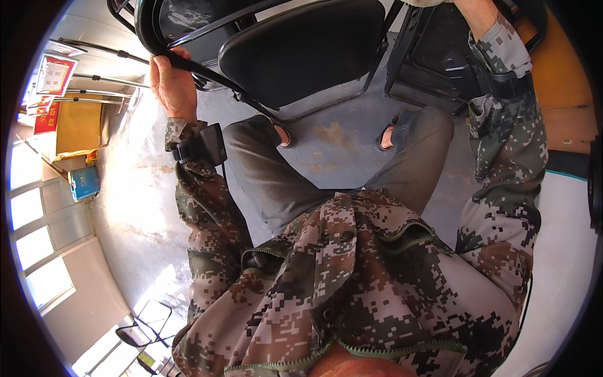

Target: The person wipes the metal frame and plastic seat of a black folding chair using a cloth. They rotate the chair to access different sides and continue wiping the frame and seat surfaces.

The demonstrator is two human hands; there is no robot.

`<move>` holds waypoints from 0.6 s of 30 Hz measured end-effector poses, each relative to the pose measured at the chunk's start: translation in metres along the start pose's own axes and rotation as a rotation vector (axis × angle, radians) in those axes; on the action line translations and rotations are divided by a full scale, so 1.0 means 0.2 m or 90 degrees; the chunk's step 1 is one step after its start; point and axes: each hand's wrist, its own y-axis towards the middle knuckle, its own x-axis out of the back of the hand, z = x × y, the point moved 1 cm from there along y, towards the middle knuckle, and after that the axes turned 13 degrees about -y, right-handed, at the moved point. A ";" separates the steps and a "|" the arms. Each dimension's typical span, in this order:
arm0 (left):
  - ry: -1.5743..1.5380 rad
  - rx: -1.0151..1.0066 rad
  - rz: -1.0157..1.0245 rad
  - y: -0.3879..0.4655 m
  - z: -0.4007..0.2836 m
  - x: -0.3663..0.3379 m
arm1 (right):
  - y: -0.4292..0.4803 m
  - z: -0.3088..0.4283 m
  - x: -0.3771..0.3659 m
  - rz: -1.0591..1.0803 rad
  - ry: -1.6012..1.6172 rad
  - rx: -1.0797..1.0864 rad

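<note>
My left hand (174,87) is closed round the black metal tube frame of a folding chair (306,52) at the top centre. The chair's black padded part faces me, and its lower bar reaches down to the grey floor between my hand and my feet. At the top right my right hand (426,2) is mostly cut off by the picture's edge; a strip of pale cloth, perhaps a cloth or glove, shows there. What its fingers do is hidden.
More black folding chairs (433,61) stand at the right beside an orange-brown wooden surface (567,89). At the left are metal stands with framed signs (56,75), a yellow box-like piece (79,125) and a blue bin (85,183). Another folding chair (146,330) stands lower left.
</note>
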 end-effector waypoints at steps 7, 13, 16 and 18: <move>-0.046 0.068 0.043 0.01 -0.05 -0.03 | -0.60 -0.54 -0.38 -0.076 0.194 -0.517; 0.034 0.055 0.028 -0.01 -0.06 -0.07 | -1.29 -0.72 -0.86 0.077 -0.114 -0.562; 0.059 0.052 -0.012 -0.01 -0.08 -0.09 | -1.47 -0.70 -0.89 0.074 -0.149 -0.498; 0.060 0.055 -0.004 -0.01 -0.08 -0.08 | -1.47 -0.71 -0.86 0.119 -0.135 -0.499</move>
